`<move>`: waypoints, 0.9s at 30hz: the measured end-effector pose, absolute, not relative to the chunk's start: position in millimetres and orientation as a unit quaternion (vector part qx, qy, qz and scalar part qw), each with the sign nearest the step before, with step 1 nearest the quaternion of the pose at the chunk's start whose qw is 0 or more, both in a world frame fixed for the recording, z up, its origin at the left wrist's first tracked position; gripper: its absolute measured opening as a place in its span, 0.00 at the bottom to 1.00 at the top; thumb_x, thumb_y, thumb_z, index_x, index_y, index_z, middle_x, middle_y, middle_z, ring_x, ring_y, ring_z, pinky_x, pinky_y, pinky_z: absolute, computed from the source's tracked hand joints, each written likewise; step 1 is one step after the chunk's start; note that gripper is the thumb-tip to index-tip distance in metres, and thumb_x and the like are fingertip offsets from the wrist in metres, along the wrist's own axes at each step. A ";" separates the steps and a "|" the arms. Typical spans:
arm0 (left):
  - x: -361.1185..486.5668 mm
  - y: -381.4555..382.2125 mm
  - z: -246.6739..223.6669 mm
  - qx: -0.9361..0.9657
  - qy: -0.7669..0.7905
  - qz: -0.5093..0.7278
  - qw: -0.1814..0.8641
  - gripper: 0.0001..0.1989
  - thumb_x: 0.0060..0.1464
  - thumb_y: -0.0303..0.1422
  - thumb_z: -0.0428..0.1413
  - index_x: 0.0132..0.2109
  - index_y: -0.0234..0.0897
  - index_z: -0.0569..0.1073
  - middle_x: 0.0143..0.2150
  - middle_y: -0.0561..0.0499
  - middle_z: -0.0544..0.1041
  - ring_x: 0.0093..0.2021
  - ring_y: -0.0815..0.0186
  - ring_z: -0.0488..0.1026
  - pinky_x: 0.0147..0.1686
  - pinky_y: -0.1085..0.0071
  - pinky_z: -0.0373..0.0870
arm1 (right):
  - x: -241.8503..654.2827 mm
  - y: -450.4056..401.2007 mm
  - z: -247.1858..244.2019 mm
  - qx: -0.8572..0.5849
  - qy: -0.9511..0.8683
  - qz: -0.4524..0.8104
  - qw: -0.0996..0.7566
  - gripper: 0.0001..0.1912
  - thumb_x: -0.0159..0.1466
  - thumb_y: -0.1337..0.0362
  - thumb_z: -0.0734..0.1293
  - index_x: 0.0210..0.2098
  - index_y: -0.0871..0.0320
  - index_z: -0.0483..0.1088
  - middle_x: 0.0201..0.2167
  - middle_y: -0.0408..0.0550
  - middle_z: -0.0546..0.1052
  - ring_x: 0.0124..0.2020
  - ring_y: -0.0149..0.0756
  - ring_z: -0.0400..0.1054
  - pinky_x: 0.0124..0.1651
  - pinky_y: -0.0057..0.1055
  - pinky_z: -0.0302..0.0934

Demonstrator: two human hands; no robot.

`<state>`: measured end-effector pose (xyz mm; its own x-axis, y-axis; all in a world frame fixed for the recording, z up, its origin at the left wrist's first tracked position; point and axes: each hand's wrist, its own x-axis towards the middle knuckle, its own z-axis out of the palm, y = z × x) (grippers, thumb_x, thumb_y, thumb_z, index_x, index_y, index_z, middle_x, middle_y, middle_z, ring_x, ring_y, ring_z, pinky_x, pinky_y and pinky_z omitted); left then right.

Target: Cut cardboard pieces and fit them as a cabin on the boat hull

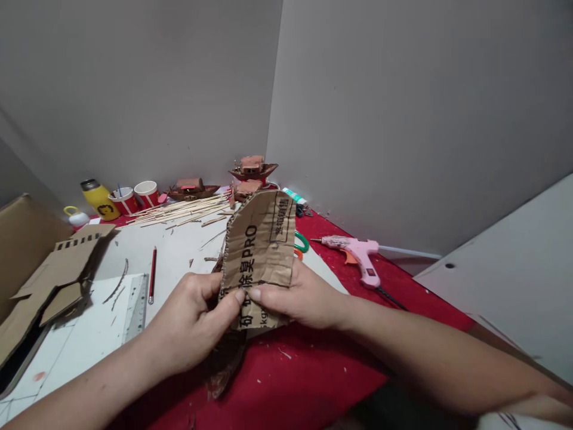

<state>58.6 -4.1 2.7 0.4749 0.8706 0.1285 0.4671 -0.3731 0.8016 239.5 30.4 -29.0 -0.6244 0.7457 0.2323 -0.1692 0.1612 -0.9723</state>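
A brown cardboard piece (264, 245) with black printing is held upright at the middle, its surface creased. My left hand (201, 316) grips its lower left edge, thumb on the printed face. From the right, my right hand (302, 295) pinches the lower part, with its thumb close to the left thumb. The fingers behind the cardboard are hidden. Below and behind it, partly covered, hangs a dark brown, rough-looking piece (228, 361). Green scissor handles (301, 242) show just past the cardboard's right edge.
A pink glue gun (358, 254) lies on the red cloth (430, 301). Wooden sticks (183, 209), model boats (253, 167), red cups (147, 194) and a yellow bottle (101, 200) line the back. Leftward are a pencil (153, 275), a ruler (136, 304) and cut cardboard (54, 269).
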 end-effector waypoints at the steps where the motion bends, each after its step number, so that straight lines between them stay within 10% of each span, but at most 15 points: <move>1: 58.9 -3.9 -2.1 0.794 0.438 0.281 0.313 0.15 0.60 0.32 0.47 0.25 0.36 0.65 0.20 0.58 0.61 0.21 0.72 0.57 0.21 0.76 0.55 | 238.0 29.4 -30.1 -0.229 -0.665 0.602 0.377 0.08 0.57 0.66 0.65 0.37 0.58 0.70 0.33 0.45 0.76 0.35 0.33 0.71 0.42 0.31 0.67; 6: 60.1 -4.7 -19.5 0.826 0.478 0.286 0.081 0.12 0.57 0.30 0.48 0.25 0.36 0.67 0.18 0.54 0.65 0.19 0.69 0.59 0.22 0.71 0.53 | 234.0 27.2 -35.5 -0.311 -0.677 0.538 0.394 0.03 0.55 0.67 0.65 0.30 0.59 0.69 0.27 0.42 0.72 0.28 0.30 0.66 0.32 0.26 0.64; 15: 55.6 -10.8 19.8 0.756 0.446 0.273 0.395 0.14 0.61 0.32 0.48 0.28 0.35 0.69 0.23 0.56 0.67 0.23 0.72 0.61 0.22 0.78 0.60 | 247.8 32.9 -22.3 -0.261 -0.677 0.567 0.390 0.08 0.56 0.62 0.68 0.35 0.58 0.71 0.30 0.45 0.76 0.33 0.34 0.70 0.40 0.32 0.69; 20: 53.6 -13.1 7.8 0.820 0.422 0.295 0.250 0.14 0.61 0.29 0.47 0.27 0.36 0.68 0.20 0.57 0.66 0.20 0.73 0.60 0.21 0.77 0.58 | 244.6 30.1 -29.8 -0.278 -0.655 0.642 0.286 0.08 0.56 0.61 0.66 0.26 0.59 0.68 0.19 0.40 0.71 0.17 0.26 0.62 0.19 0.23 0.59; 24: 57.7 -12.2 -8.8 0.862 0.410 0.298 0.011 0.12 0.58 0.26 0.48 0.26 0.36 0.66 0.18 0.56 0.65 0.18 0.71 0.57 0.20 0.72 0.52 | 236.7 25.8 -34.3 -0.339 -0.644 0.610 0.312 0.11 0.57 0.61 0.65 0.20 0.59 0.66 0.15 0.39 0.68 0.14 0.23 0.58 0.17 0.21 0.56; 27: 59.7 -10.5 -7.5 0.855 0.419 0.307 0.016 0.12 0.58 0.26 0.48 0.26 0.36 0.67 0.19 0.55 0.66 0.18 0.70 0.60 0.21 0.72 0.53 | 235.5 24.9 -32.9 -0.360 -0.633 0.604 0.324 0.11 0.57 0.60 0.67 0.21 0.59 0.66 0.15 0.39 0.68 0.13 0.23 0.58 0.16 0.21 0.56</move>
<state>59.7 -10.5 -7.5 0.4613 0.7256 0.5106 0.7054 -0.6490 0.2850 235.5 24.9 -32.9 -0.5316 0.8466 -0.0254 0.0645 0.0106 -0.9979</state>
